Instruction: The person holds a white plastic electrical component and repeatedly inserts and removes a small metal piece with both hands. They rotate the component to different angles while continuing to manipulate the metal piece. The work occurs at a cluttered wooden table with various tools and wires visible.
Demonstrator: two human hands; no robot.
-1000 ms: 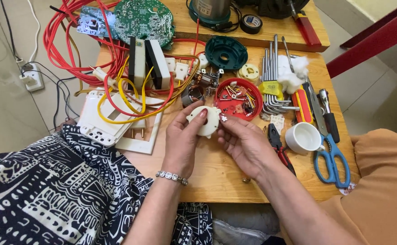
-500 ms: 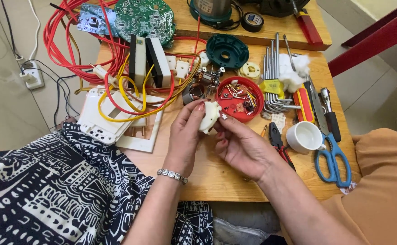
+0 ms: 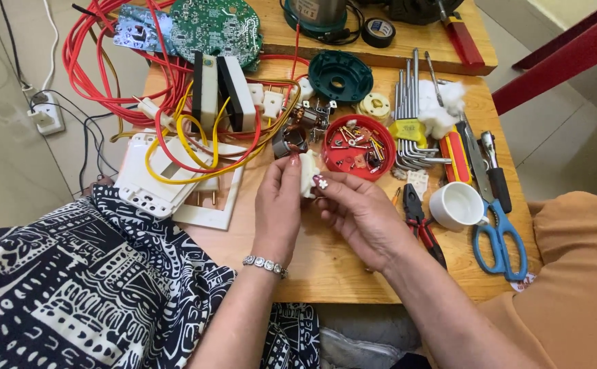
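— Hands?
— Left hand (image 3: 278, 205) curled, fingertips pinching a small white plastic part (image 3: 307, 173) held edge-on above the wooden table (image 3: 326, 266). Right hand (image 3: 360, 215) half closed, thumb and forefinger gripping the same part from the other side (painted nail on top).
— Around them?
— Round red plastic lid holding screws (image 3: 358, 147) just beyond the part; small copper-wound motor (image 3: 290, 139) beside it. White cup (image 3: 456, 206), blue-handled scissors (image 3: 500, 239) and red-handled pliers (image 3: 421, 229) to the right.

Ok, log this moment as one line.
left hand: holds small white plastic part | right hand: fingertips on same part | nearby: red dish of screws, pliers
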